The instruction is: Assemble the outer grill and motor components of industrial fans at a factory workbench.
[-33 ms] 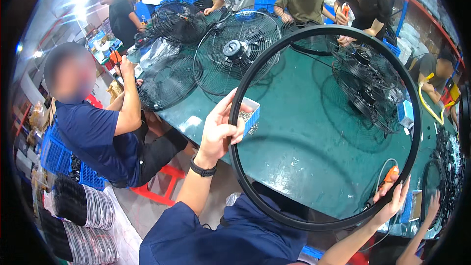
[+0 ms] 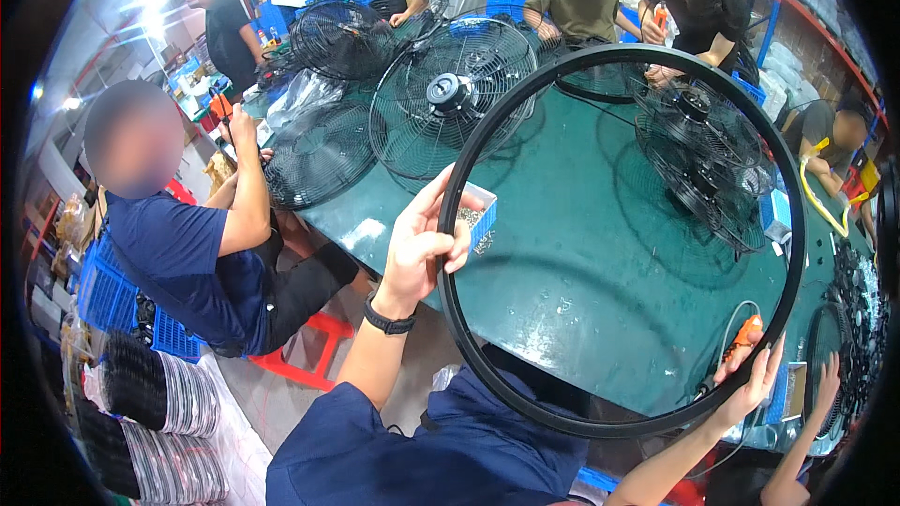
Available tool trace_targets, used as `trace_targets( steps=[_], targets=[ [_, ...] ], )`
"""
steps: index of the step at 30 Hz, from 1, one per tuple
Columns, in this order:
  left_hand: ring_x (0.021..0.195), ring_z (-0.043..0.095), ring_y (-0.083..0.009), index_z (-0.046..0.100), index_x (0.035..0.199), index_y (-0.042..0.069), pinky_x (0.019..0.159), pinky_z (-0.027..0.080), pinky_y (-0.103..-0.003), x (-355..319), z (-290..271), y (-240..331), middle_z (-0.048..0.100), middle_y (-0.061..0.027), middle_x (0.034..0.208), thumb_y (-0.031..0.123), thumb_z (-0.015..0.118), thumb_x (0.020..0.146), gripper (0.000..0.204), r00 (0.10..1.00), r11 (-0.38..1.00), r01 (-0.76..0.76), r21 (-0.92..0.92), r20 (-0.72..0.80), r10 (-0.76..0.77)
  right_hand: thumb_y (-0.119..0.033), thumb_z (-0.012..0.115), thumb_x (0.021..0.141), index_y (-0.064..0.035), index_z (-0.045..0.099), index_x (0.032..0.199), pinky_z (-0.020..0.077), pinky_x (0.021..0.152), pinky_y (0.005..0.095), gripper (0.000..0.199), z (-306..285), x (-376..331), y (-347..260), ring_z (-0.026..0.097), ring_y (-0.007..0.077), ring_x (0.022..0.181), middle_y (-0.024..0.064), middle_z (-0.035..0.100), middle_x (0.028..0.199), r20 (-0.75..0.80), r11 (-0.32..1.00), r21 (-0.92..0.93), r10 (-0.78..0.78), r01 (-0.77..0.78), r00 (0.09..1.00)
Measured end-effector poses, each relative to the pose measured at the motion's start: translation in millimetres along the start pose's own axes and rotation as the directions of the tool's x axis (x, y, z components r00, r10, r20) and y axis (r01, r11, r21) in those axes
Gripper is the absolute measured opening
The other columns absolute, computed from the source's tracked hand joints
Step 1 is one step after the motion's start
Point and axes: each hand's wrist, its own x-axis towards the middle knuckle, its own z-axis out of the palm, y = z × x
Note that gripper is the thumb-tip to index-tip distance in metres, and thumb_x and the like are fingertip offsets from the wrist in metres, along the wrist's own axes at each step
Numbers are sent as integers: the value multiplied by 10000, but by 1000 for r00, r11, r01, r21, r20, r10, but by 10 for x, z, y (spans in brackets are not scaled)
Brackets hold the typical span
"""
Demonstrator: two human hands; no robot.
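A large black ring stands tilted up before me, its middle open to the green table behind. My left hand is closed round its left side, thumb in front, with a black band on the wrist. At the lower right, my right hand grips the rim between fingers and thumb. Just past those fingers shows an orange power screwdriver with a grey cord; whether the hand touches it I cannot tell. Beside my left hand, a small blue and white box holds small metal screws, with some spilled next to it.
Black wire fan guards with motors stand on the green table, more at its right. A co-worker sits at my left on a red stool; others work across the table. Stacked black rings lie lower left.
The ring and both my hands hold nearly the same place. At the far right, another person's hand has shifted slightly.
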Motion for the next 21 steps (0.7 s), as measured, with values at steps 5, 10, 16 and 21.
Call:
trace_targets(
  steps=[5, 10, 16, 21],
  targets=[
    [670, 526, -198, 277, 1439, 9, 473, 457, -260, 62, 45, -18, 503, -246, 1187, 93, 525, 752, 735, 999, 994, -23, -106, 25, 25, -155, 381, 1001, 18, 320, 1405, 432, 352, 203, 443, 69, -6, -57, 473, 88, 514, 147, 560, 1008, -17, 1000, -13, 22, -22, 1000],
    [769, 593, -275, 306, 1421, -6, 518, 516, -315, 76, 86, -23, 514, -267, 1181, 165, 491, 797, 673, 1000, 992, -8, -123, -10, 7, -181, 384, 1001, 13, 310, 1410, 438, 375, 209, 459, 26, 27, -115, 478, 95, 523, 136, 571, 1021, -11, 998, -47, 43, -43, 999],
    [797, 607, -289, 288, 1418, -22, 601, 543, -327, 68, 100, -74, 510, -281, 1204, 223, 438, 909, 584, 1000, 992, 8, -126, 12, -6, -239, 374, 1003, 21, 314, 1398, 448, 395, 213, 477, -73, 125, -91, 496, 95, 571, 176, 582, 1081, 22, 998, -37, 55, -54, 998],
    [819, 629, -235, 296, 1415, -10, 631, 556, -321, 27, 105, -104, 533, -255, 1201, 192, 463, 912, 567, 997, 996, 29, 86, -70, -23, -374, 451, 963, 41, 365, 1337, 493, 392, 250, 566, -131, 123, -96, 566, 115, 566, 196, 637, 1007, -15, 990, -127, 52, -54, 999]
  ],
)
